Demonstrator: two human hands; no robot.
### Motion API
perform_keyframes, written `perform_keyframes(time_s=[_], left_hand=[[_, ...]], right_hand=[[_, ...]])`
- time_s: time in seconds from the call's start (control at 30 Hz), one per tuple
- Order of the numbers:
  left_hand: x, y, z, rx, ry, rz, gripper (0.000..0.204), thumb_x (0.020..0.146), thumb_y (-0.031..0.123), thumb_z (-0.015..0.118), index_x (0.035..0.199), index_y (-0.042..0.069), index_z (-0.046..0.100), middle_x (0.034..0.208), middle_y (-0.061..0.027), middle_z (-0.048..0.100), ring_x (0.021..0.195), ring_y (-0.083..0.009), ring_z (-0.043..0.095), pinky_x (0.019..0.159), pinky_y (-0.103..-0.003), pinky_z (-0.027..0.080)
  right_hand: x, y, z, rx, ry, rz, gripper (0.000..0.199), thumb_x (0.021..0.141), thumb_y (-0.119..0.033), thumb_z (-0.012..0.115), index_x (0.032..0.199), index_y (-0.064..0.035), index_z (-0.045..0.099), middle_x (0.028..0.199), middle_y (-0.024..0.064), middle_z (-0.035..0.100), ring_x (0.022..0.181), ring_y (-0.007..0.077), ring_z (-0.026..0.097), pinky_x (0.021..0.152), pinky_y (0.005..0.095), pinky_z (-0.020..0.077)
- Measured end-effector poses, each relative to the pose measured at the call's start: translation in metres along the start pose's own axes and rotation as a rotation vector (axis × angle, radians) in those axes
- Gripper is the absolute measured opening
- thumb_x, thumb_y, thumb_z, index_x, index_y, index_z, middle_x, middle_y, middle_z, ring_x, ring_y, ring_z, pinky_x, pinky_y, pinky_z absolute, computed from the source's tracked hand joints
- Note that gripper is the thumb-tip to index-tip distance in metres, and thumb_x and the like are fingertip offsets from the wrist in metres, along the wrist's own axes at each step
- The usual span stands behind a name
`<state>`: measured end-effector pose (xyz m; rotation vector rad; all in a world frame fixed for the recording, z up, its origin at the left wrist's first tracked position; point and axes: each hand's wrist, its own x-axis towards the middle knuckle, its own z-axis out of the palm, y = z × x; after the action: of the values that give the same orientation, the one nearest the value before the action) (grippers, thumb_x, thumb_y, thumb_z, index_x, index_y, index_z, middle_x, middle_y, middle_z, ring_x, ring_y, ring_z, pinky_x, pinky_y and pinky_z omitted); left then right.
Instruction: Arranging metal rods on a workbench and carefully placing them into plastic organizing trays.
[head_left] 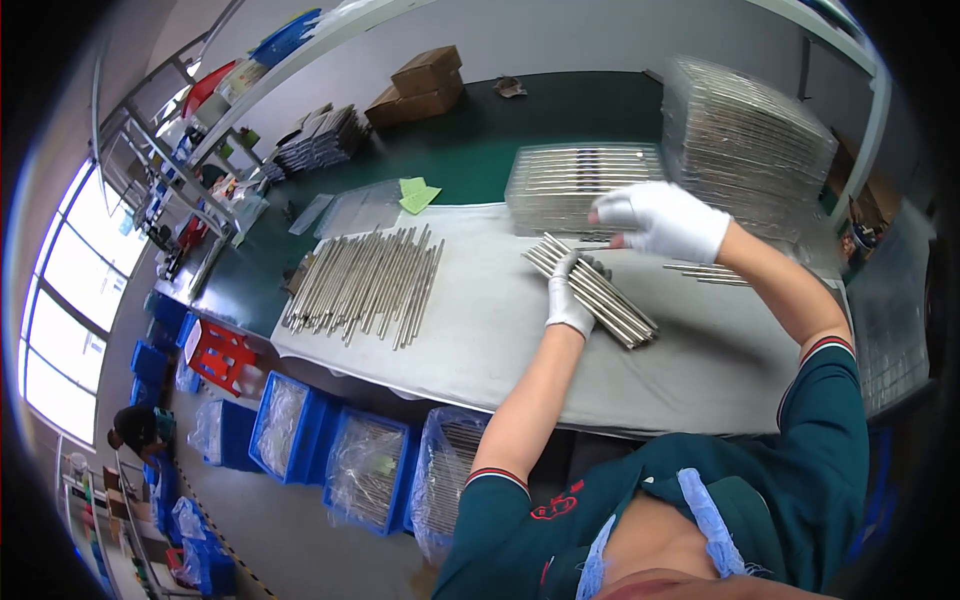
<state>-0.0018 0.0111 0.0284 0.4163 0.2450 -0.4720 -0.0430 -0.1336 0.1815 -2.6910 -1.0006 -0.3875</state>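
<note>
Left hand (568,300), gloved, fingers wrapped around a bundle of metal rods (592,290) on the grey surface (480,330); right hand (665,220) hovers just beyond it, fingers curled, gripping nothing visible.

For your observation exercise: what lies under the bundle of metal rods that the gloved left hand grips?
Under the bundle of metal rods, in the left hand, lies the pale grey mat covering the green table. The patch directly beneath stays hidden.

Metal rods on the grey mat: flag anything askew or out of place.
The big pile of rods is loosely fanned, not squared. A few stray rods lie apart under the right hand. The left hand holds a tidy bundle.
</note>
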Motion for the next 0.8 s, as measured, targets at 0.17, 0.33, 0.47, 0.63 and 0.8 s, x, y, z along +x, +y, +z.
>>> perform_keyframes(time_s=[0.17, 0.33, 0.47, 0.63, 0.8], left_hand=[[0.002, 0.009, -0.011, 0.056, -0.127, 0.01, 0.015, 0.074, 0.022, 0.058, 0.07, 0.008, 0.053, 0.065, -0.0039, 0.054, 0.064, -0.0183, 0.051, 0.071, -0.035, 0.045], [-0.005, 0.009, -0.007, 0.116, -0.12, 0.116, 0.013, 0.077, 0.022, 0.057, 0.072, 0.011, 0.054, 0.069, -0.0029, 0.054, 0.066, -0.0163, 0.052, 0.074, -0.037, 0.046], [-0.01, 0.006, -0.001, 0.176, -0.15, 0.171, 0.011, 0.076, 0.019, 0.057, 0.071, 0.01, 0.053, 0.065, -0.0033, 0.053, 0.063, -0.0164, 0.052, 0.073, -0.038, 0.046], [-0.005, 0.011, -0.01, 0.171, -0.152, 0.151, 0.014, 0.077, 0.021, 0.056, 0.072, 0.009, 0.054, 0.067, -0.0031, 0.056, 0.065, -0.017, 0.055, 0.076, -0.039, 0.046], [-0.011, 0.011, -0.015, 0.178, -0.178, 0.227, 0.012, 0.075, 0.019, 0.058, 0.073, 0.008, 0.054, 0.069, -0.003, 0.056, 0.064, -0.0169, 0.054, 0.073, -0.038, 0.048]], right_hand=[[-0.12, -0.06, -0.077, -0.365, 0.051, 0.098, 0.035, 0.069, -0.028, 0.065, 0.1, -0.0127, 0.059, 0.107, 0.0056, 0.055, 0.111, 0.0227, 0.046, 0.101, 0.0456, 0.0271], [-0.236, -0.054, -0.176, -1.023, 0.277, 0.585, 0.039, 0.075, -0.031, 0.059, 0.108, -0.0088, 0.057, 0.108, 0.0076, 0.056, 0.104, 0.0222, 0.05, 0.094, 0.0359, 0.0344], [-0.341, -0.078, -0.229, -1.014, 0.234, 1.243, 0.042, 0.082, -0.035, 0.052, 0.116, -0.0109, 0.051, 0.115, 0.0086, 0.053, 0.108, 0.0266, 0.047, 0.096, 0.036, 0.0333], [-0.398, -0.081, -0.231, -0.504, 0.491, 1.289, 0.035, 0.081, -0.035, 0.053, 0.099, -0.0058, 0.062, 0.097, 0.0096, 0.062, 0.089, 0.023, 0.058, 0.081, 0.0297, 0.043], [-0.391, -0.089, -0.236, -0.427, 0.403, 1.285, 0.019, 0.077, -0.014, 0.059, 0.09, -0.0006, 0.062, 0.101, 0.0079, 0.06, 0.091, 0.0196, 0.056, 0.082, 0.0285, 0.043]])
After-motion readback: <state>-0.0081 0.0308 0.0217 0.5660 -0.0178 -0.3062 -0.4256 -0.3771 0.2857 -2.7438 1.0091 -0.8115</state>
